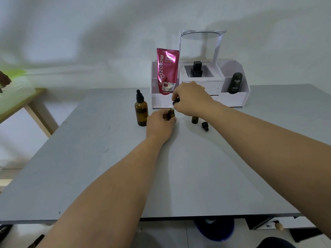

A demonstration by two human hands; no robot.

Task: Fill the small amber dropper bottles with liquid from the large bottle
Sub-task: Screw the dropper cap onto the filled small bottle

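Small amber glass dropper bottle [171,113], light, rigid, probably slippery and breakable, is clasped round its body, the safest hold, in the left grip [160,123] down by the grey tabletop [179,176], while the right grip [191,99] just above pinches a black dropper cap [175,101].

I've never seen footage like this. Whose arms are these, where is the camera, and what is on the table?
No machine here: a person works bare-handed, and the single picture comes from a camera worn on their head, looking down. The left hand grips a small amber glass bottle; the right hand pinches a black dropper cap just above it. On the grey table stand a large amber dropper bottle and a second small amber bottle, beside a loose black dropper cap. A white organiser behind holds a pink pouch.
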